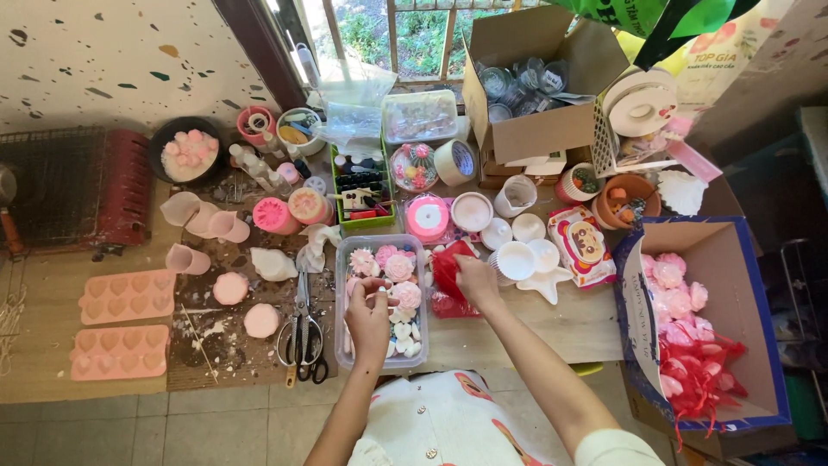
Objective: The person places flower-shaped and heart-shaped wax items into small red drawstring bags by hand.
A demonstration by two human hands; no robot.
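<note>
We see a clear plastic tray (380, 250) of pink and white flower shapes on the worktop (552, 324). Our left hand (369, 312) is over it, grip pinched on a small white piece (377, 294). Our right hand (474, 280), just beside, has its grip clamped on a red bag (447, 269). Scissors (302, 332) lie left of the tray.

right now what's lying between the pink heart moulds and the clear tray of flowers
In the head view, two round pink pieces on a crumb-strewn mat and scissors lie between heart moulds and tray.
</note>
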